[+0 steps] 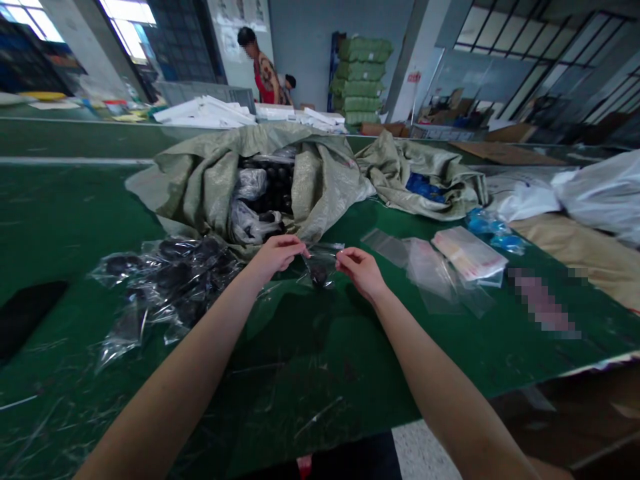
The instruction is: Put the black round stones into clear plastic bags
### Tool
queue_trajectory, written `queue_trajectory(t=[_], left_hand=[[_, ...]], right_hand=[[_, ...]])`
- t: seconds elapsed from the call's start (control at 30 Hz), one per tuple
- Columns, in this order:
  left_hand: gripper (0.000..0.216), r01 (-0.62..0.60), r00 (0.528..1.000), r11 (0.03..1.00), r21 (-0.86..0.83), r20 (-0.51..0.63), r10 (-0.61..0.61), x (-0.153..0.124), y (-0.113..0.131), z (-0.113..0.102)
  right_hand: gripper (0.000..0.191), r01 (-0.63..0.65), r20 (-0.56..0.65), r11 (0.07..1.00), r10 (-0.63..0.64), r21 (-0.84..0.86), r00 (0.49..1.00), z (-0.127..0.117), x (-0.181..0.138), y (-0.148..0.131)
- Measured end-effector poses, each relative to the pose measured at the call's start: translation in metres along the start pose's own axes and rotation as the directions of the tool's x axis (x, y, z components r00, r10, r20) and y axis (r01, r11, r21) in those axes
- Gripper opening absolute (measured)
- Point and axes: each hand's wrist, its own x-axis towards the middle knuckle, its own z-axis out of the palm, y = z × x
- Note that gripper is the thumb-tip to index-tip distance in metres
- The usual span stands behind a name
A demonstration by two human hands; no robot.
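Note:
Between my two hands hangs a clear plastic bag (327, 251) with a dark round object (319, 275) in its lower part. My left hand (281, 256) pinches the bag's upper left corner, fingers closed. At the upper right corner, my right hand (361, 268) grips it between thumb and fingers. To the left of my left forearm lies a heap of filled clear bags (175, 277) with dark objects inside. Flat empty clear bags (430, 270) and a stack of bags (470, 252) lie to the right of my right hand.
A large woven sack (200, 180) holding black items (277, 187) stands open behind my hands. Another sack (380, 167) with blue contents (425, 187) is to its right. A black flat object (30, 313) lies far left on the green table (300, 373). People (265, 73) are at the back.

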Motion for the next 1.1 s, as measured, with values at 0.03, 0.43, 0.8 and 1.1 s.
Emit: queue_trajectory(t=[0.03, 0.43, 0.8, 1.1], left_hand=[[0.025, -0.005, 1.000, 1.000, -0.003, 0.008, 0.005, 0.000, -0.001, 0.000], [0.031, 0.058, 0.990, 0.985, 0.165, 0.115, -0.078, -0.002, 0.006, -0.015], [0.028, -0.400, 0.826, 0.377, 0.835, 0.151, 0.542, -0.021, 0.018, 0.043], [0.029, -0.362, 0.846, 0.315, 0.877, 0.167, 0.506, -0.020, 0.005, 0.046]], right_hand=[[0.030, 0.003, -0.001, 1.000, -0.003, 0.013, 1.000, 0.001, 0.000, 0.000], [0.029, 0.081, -0.004, 0.995, -0.081, -0.056, 0.997, 0.007, -0.007, -0.004], [0.029, 0.154, 0.061, 0.965, -0.145, -0.210, 0.988, 0.017, -0.012, -0.011], [0.019, 0.338, 0.126, 0.813, -0.317, -0.474, 0.940, 0.021, -0.023, -0.023]])
